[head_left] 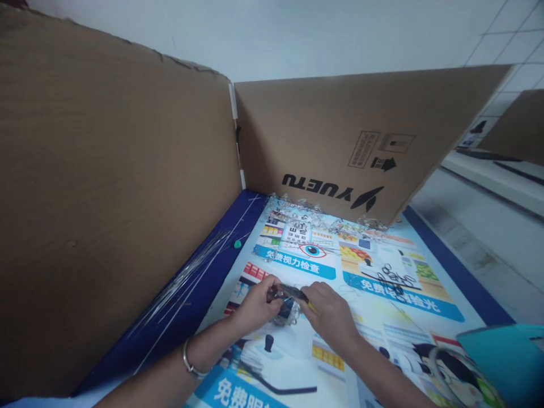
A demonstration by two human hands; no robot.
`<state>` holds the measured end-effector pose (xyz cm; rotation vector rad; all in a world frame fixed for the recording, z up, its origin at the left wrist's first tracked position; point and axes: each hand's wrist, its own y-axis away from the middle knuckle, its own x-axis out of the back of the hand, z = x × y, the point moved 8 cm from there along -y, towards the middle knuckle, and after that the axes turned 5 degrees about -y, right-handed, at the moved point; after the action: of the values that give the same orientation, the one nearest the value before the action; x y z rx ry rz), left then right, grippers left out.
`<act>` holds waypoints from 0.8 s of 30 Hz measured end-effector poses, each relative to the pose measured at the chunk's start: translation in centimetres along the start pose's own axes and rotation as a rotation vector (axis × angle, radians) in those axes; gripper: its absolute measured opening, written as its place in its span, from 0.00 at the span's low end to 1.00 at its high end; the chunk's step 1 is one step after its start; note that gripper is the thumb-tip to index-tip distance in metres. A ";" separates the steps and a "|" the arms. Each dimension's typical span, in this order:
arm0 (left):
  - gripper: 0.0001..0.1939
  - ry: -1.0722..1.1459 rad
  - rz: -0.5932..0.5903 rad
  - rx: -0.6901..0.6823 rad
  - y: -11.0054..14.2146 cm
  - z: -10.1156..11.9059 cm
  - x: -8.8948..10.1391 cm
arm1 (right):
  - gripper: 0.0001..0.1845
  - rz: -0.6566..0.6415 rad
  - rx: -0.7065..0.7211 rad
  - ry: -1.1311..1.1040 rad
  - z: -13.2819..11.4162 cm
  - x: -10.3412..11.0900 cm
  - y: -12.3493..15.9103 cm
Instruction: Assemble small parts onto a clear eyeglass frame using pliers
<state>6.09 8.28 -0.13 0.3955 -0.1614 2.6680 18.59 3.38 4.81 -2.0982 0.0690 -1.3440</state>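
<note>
My right hand (331, 313) is closed around a pair of pliers (293, 292) with dark jaws and some yellow on the handle. The jaws point left, toward the fingertips of my left hand (260, 300). Those left fingers pinch a small piece of clear beads and wire (290, 318), which hangs below the pliers. Its exact shape is partly hidden by my fingers and blurred. A silver bracelet (190, 362) circles my left wrist.
Thin straight wires (187, 272) lie at the left, near a small green object (237, 244). Clear beaded pieces (301, 208) line the back, under a cardboard panel (297, 124). Black rings (396, 281) are heaped at right. A teal object (505, 360) stands front right.
</note>
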 end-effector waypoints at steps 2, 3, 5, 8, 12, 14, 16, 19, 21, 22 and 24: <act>0.09 -0.036 -0.014 -0.010 0.1 0.3 -0.1 | 0.10 0.012 0.010 0.006 -0.1 0.0 0.1; 0.10 -0.053 -0.018 -0.018 0.2 0.4 -0.1 | 0.11 0.015 0.014 0.010 -0.2 -0.1 0.1; 0.11 -0.074 -0.023 -0.032 0.2 0.5 -0.2 | 0.11 0.007 0.015 0.020 -0.2 -0.2 0.1; 0.11 -0.071 -0.035 -0.035 0.1 0.5 -0.3 | 0.12 -0.005 0.009 0.029 -0.1 -0.3 0.1; 0.12 -0.020 -0.056 -0.033 0.1 0.2 -0.5 | 0.12 0.007 0.008 0.024 0.1 0.0 0.0; 0.10 0.017 -0.069 -0.042 0.0 0.4 -0.4 | 0.12 0.011 0.009 0.010 0.1 0.1 0.0; 0.07 0.047 -0.066 -0.054 0.0 0.7 -0.2 | 0.13 0.012 0.006 -0.001 0.1 0.2 0.0; 0.07 0.070 -0.006 -0.060 0.0 0.8 0.6 | 0.14 -0.002 -0.005 -0.004 0.2 0.0 0.0; 0.06 0.082 0.025 -0.059 -0.1 0.7 0.9 | 0.14 -0.007 -0.018 -0.002 0.4 -0.1 0.1; 0.06 0.089 0.027 -0.058 -0.2 0.5 1.0 | 0.14 -0.011 -0.025 -0.001 0.5 -0.2 0.1; 0.04 0.105 0.014 -0.050 -0.3 0.1 0.8 | 0.13 -0.024 -0.038 -0.002 0.6 -0.4 0.2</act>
<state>5.56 8.85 0.27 0.2383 -0.1994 2.6850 18.95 3.66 4.24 -2.1379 0.0695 -1.3648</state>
